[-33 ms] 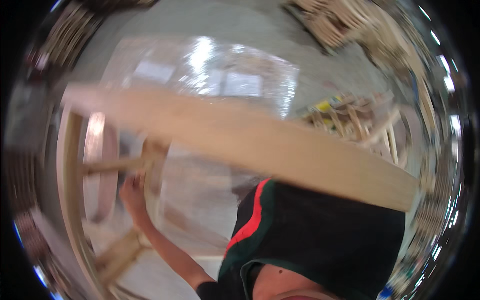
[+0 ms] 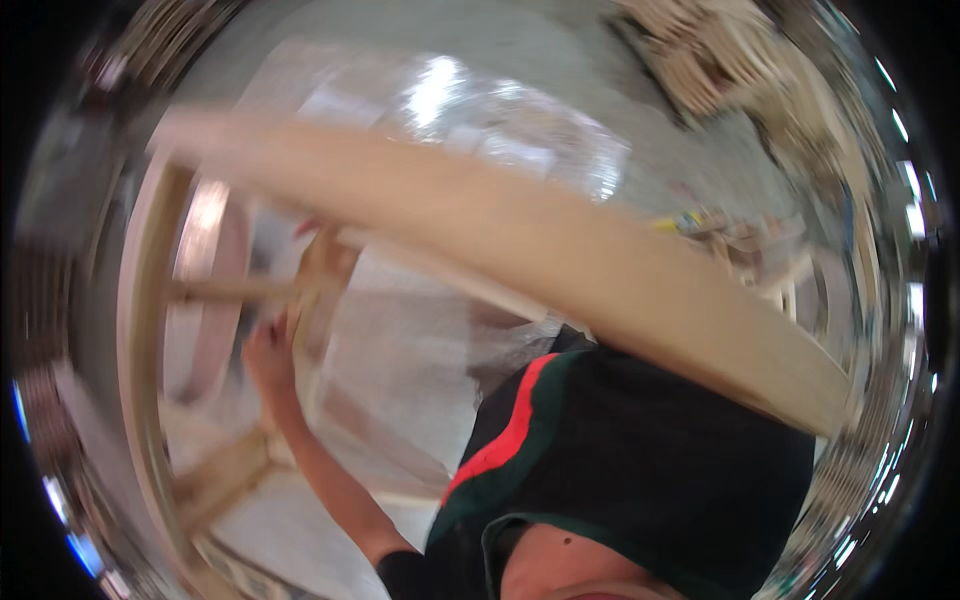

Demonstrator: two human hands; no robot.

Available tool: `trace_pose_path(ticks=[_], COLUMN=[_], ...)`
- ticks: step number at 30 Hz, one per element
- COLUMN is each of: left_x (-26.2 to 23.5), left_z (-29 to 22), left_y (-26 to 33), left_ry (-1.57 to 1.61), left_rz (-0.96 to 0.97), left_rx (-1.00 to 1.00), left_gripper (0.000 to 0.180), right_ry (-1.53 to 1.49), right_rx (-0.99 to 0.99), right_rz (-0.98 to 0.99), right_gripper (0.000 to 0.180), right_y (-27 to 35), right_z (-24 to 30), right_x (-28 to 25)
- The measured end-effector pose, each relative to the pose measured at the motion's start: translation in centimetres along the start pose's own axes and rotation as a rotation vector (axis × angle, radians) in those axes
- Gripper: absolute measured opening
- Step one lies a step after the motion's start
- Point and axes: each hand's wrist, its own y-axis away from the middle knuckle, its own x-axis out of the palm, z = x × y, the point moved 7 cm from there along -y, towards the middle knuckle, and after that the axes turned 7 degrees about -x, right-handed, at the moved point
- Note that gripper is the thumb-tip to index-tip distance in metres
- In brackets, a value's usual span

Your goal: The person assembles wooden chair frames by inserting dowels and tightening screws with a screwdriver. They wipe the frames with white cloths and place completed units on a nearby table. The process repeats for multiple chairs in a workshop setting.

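Observation:
A pale wooden furniture frame (image 2: 145,370) fills the left and middle of the view, tilted and close to me. Its broad, flat board (image 2: 500,230) runs slantwise from upper left to lower right, in front of my body. Behind the board, my left hand (image 2: 268,352) is closed against an inner rail (image 2: 322,285), its fingers curled and blurred; it appears to grip this rail. A thinner crossbar (image 2: 230,290) joins that rail to the frame's left side. My right hand does not show, and the board hides part of my right side.
A low load wrapped in shiny clear film (image 2: 560,135) lies on the grey floor (image 2: 420,25) beyond the board. Stacked wooden parts (image 2: 690,60) stand at the upper right, more (image 2: 170,45) at the upper left. Other wooden pieces (image 2: 740,245) lie right of the board.
The board's left end sits higher in view and its right end slightly lower. The wrapped load and stacked parts have shifted up and right. My left hand keeps its hold.

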Motion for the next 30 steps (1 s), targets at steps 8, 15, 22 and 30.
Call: trace_pose_path(ticks=[8, 15, 22, 30], left_x=[-2.7, -2.1, -1.9, -3.1], left_z=[-1.8, -2.5, -2.1, -3.3], left_y=[-0.3, -0.7, -1.1, -1.1], left_ry=[0.246, 0.152, 0.139, 0.220], left_rz=[-0.070, 0.127, 0.120, 0.023], left_rx=[-0.225, -0.271, -0.206, -0.072], left_gripper=[0.022, 0.024, 0.020, 0.014], right_ry=[0.139, 0.195, 0.160, 0.146], right_rx=[0.256, 0.288, 0.315, 0.276], right_rz=[0.127, 0.180, 0.119, 0.082], right_gripper=[0.020, 0.016, 0.015, 0.019], right_y=[-0.9, -1.3, -0.9, -0.7], right_z=[1.2, 1.7, 1.1, 0.8], right_x=[-0.3, -0.5, -0.5, -0.8])
